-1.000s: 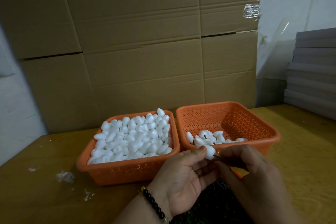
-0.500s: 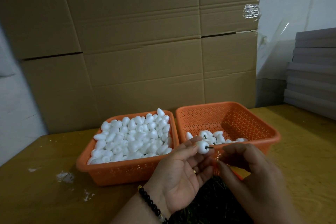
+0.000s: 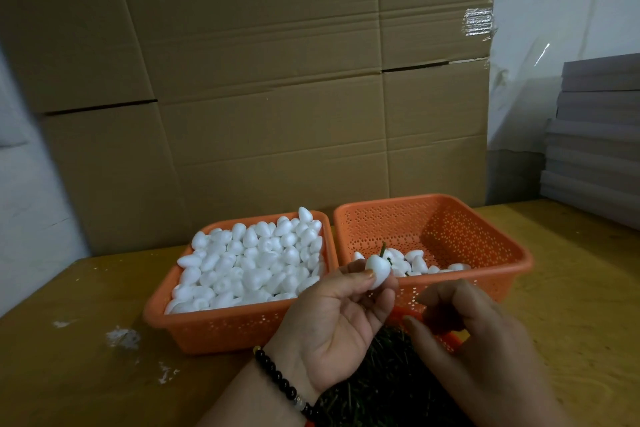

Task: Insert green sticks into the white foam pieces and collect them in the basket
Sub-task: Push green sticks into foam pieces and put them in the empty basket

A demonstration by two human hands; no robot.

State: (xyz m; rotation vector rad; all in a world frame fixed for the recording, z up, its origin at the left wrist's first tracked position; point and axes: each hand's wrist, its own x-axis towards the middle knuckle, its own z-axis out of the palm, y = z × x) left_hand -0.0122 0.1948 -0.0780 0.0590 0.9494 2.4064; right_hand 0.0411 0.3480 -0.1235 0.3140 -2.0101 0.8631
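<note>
A: 2 orange baskets sat side by side on the counter [image 3: 69,374]. The left basket [image 3: 194,322] was heaped with plain white foam pieces [image 3: 252,264]; the right basket [image 3: 502,253] held only a few.

B: And the hands?

A: The left hand [image 3: 336,322] pinched 1 foam piece [image 3: 377,270] between thumb and fingertips, just in front of the right basket's near wall, a green stick [image 3: 382,249] poking up from it.

B: The right hand [image 3: 478,347]?

A: Fingers curled, seemingly gripping nothing, though blur made that uncertain. It hovered over a dark pile of green sticks [image 3: 381,385].
</note>
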